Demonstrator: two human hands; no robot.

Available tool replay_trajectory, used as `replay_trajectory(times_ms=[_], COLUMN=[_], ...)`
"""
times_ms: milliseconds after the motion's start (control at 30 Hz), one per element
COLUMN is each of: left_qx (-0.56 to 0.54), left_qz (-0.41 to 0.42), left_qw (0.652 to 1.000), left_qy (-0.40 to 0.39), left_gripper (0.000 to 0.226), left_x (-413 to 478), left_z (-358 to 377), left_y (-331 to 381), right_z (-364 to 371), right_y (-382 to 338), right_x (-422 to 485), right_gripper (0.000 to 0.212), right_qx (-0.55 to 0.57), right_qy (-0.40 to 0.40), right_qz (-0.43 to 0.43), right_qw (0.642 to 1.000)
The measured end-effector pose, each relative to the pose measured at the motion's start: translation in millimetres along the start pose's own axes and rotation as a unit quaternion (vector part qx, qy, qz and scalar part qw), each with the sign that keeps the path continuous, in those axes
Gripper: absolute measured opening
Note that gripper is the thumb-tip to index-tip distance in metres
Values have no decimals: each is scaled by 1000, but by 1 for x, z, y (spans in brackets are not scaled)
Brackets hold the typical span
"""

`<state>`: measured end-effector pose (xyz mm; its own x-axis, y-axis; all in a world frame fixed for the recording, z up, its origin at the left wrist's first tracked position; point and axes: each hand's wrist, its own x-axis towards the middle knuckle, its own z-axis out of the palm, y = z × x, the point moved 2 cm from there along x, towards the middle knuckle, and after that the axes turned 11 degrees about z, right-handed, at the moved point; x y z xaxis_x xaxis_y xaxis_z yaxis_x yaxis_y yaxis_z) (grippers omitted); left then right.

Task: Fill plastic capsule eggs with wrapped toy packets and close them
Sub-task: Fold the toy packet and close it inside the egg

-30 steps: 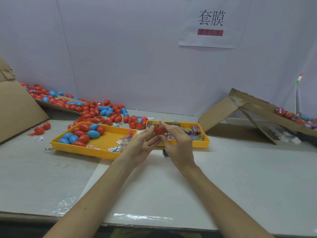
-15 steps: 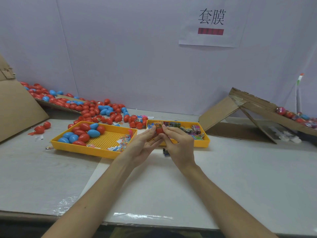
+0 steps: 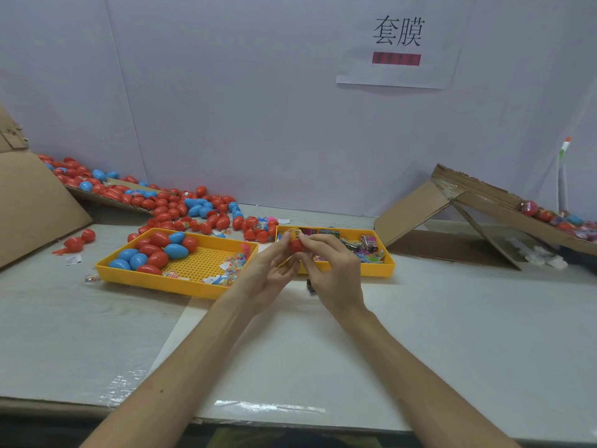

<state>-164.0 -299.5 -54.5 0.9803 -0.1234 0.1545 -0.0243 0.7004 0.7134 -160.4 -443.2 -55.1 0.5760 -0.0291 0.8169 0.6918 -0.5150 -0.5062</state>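
Note:
A red capsule egg [image 3: 295,245] sits between both hands above the table's middle, in front of the right tray. My left hand [image 3: 269,274] pinches it from the left with thumb and fingertips. My right hand [image 3: 334,271] grips it from the right, fingers curled over the top. A bit of coloured packet shows at the egg's upper edge. The left yellow tray [image 3: 181,284] holds red and blue eggs [image 3: 155,252] and clear packets. The right yellow tray [image 3: 378,270] holds wrapped toy packets [image 3: 366,250].
A heap of red and blue eggs [image 3: 181,208] lies behind the left tray, spilling off a cardboard sheet. A cardboard ramp [image 3: 491,202] at right carries finished eggs [image 3: 555,218]. A cardboard panel [image 3: 29,202] leans at far left. A small dark item [image 3: 310,286] lies under my right hand.
Both hands stay together on the red egg in nearly the same spot; the fingers have shifted slightly around it.

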Motion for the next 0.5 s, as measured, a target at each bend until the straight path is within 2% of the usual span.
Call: replay_trajectory(times_ms=[333,500], left_qx=[23,24], left_qz=[13,18], left_qw=[1000,1000], left_qy=[-4,5], left_gripper=[30,21], left_x=[0,-1], left_z=[-1,1], left_y=[-1,-1], right_z=[1,-1], right_y=[5,7], right_x=[-2,0], right_gripper=[24,29], right_qx=[18,60], right_qy=[23,10], right_qz=[9,91], right_qw=[1000,994])
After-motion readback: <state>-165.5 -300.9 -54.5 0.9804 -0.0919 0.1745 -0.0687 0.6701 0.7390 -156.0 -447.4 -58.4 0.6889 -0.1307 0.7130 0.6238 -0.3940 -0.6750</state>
